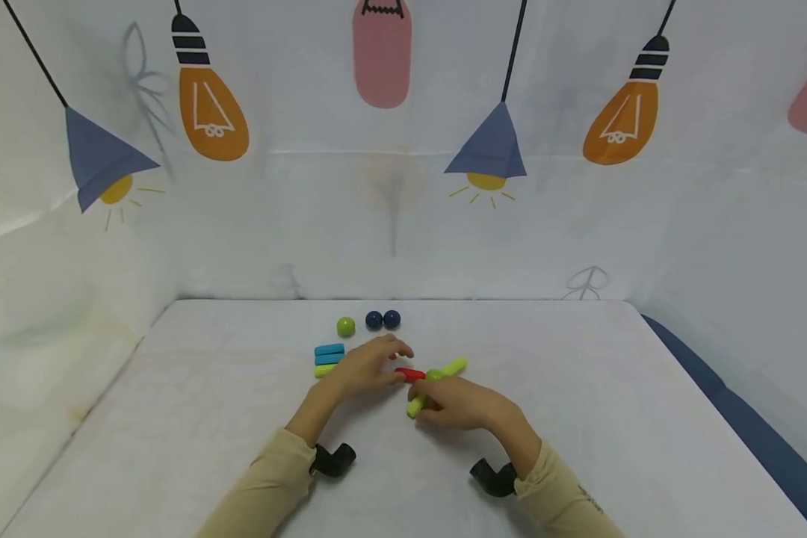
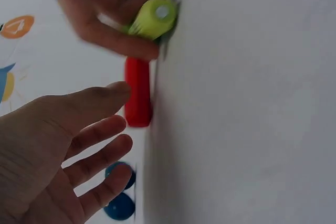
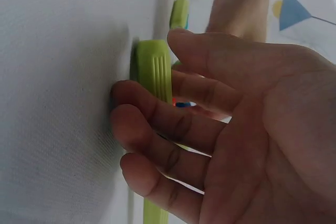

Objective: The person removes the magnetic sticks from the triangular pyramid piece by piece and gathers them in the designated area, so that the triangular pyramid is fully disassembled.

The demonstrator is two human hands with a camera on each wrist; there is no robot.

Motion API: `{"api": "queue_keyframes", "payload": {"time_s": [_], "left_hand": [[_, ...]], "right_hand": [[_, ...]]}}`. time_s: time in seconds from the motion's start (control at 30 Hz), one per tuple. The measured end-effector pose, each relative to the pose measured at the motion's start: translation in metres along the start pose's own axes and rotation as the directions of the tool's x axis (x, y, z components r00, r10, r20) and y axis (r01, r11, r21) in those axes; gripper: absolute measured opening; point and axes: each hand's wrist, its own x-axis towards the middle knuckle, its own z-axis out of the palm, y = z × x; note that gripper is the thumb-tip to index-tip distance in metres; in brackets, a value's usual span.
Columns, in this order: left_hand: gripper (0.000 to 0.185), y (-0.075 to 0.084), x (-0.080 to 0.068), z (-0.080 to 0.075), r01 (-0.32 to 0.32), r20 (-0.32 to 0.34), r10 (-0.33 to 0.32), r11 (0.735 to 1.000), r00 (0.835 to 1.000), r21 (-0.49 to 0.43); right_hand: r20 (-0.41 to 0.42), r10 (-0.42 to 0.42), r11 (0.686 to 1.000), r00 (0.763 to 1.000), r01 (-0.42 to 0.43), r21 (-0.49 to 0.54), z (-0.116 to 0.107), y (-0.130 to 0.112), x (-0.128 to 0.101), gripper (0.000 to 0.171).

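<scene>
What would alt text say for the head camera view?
Two hands meet at the middle of a white table: the right hand grips a lime green stick, the left hand touches a red stick. Behind lie blue and green sticks and three balls.

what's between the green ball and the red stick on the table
The left hand lies across that stretch between the green ball and the red stick, as the head view shows.

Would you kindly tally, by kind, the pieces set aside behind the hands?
Sticks: 3
Balls: 3
Total: 6
</scene>
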Motion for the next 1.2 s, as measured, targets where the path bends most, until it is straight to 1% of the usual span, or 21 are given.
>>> {"api": "queue_keyframes", "payload": {"time_s": [0.07,0.17,0.27,0.4,0.5,0.6,0.73,0.83,0.93,1.07,1.13,1.2], "left_hand": [[0.024,0.005,0.001,0.006,0.015,0.028,-0.016,0.999,0.999,0.036],[0.016,0.009,0.001,0.009,0.032,0.035,-0.033,0.998,0.999,0.05],[0.015,0.01,-0.002,0.007,0.05,0.043,-0.052,0.998,0.998,0.041],[0.016,0.009,-0.007,0.0,0.053,0.06,-0.056,0.998,0.997,0.043],[0.016,0.008,-0.012,-0.004,0.07,0.065,-0.074,0.995,0.995,0.066],[0.018,0.008,-0.016,-0.008,0.093,0.081,-0.1,0.992,0.992,0.086],[0.021,0.011,-0.018,-0.008,0.094,0.093,-0.103,0.991,0.99,0.1],[0.021,0.012,-0.019,-0.006,0.086,0.085,-0.094,0.991,0.992,0.103],[0.02,0.014,-0.018,-0.003,0.073,0.081,-0.081,0.992,0.993,0.1],[0.02,0.016,-0.017,0.001,0.055,0.078,-0.062,0.994,0.995,0.095],[0.021,0.018,-0.016,0.002,0.05,0.077,-0.058,0.994,0.995,0.097],[0.022,0.02,-0.015,0.004,0.047,0.079,-0.054,0.994,0.995,0.097]], "right_hand": [[0.003,-0.02,1.0,1.0,0.02,0.009,0.0,0.001,-0.001,0.027],[0.015,-0.036,0.999,0.999,0.035,0.024,-0.003,0.004,-0.003,0.025],[0.028,-0.05,0.998,0.998,0.049,0.029,-0.006,0.007,-0.004,0.022],[0.021,-0.049,0.999,0.999,0.049,-0.011,-0.011,0.013,-0.006,0.017],[-0.003,-0.04,0.998,0.999,0.04,-0.049,-0.014,0.018,-0.007,0.013],[-0.037,-0.054,0.997,0.998,0.051,-0.066,-0.016,0.023,-0.007,0.01],[-0.095,-0.069,0.996,0.993,0.063,-0.055,-0.016,0.029,-0.005,0.006],[-0.152,-0.037,0.999,0.988,0.035,-0.02,-0.014,0.031,-0.002,0.011],[-0.204,0.008,1.0,0.979,-0.002,0.026,-0.01,0.032,0.003,0.023],[-0.245,0.041,0.998,0.969,-0.031,0.045,-0.005,0.03,0.008,0.038],[-0.256,0.055,0.998,0.965,-0.045,0.044,-0.004,0.03,0.009,0.039],[-0.269,0.058,0.998,0.961,-0.047,0.045,-0.003,0.03,0.011,0.037]]}}
